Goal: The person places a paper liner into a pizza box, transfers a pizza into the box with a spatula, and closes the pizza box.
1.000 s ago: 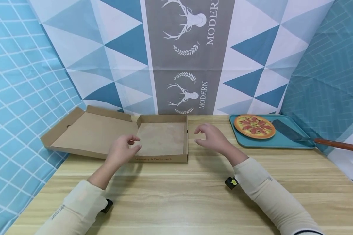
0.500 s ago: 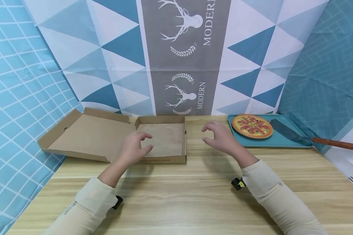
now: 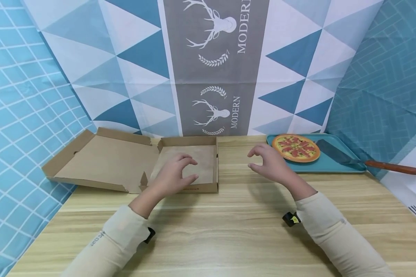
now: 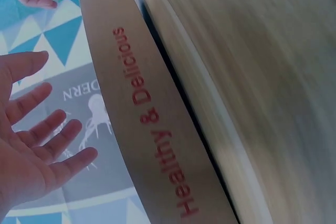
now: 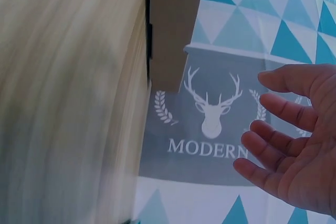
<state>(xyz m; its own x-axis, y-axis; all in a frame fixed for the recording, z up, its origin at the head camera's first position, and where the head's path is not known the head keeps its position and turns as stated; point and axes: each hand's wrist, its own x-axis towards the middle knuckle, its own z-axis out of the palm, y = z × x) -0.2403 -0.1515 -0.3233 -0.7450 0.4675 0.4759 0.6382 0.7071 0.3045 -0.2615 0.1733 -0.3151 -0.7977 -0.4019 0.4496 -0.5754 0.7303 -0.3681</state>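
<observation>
My left hand hovers over the front of an open cardboard pizza box, its fingers spread and loosely bent around nothing. In the left wrist view the box's front wall carries red "Healthy & Delicious" lettering, beside the relaxed left hand. My right hand hangs in the air between the box and a teal tray, fingers loosely bent and holding nothing. On that tray lies a pizza with red toppings and an orange crust. Beside it rests a pizza server with a wooden handle.
The box lid lies folded back to the left, near the blue tiled side wall. The server's handle sticks out past the tray's right edge. A patterned backdrop rises behind the wooden table.
Both hands have moved to the right, the left one across the box's front and the right one closer to the tray. The view has turned slightly. Box, pizza and server stay put.
</observation>
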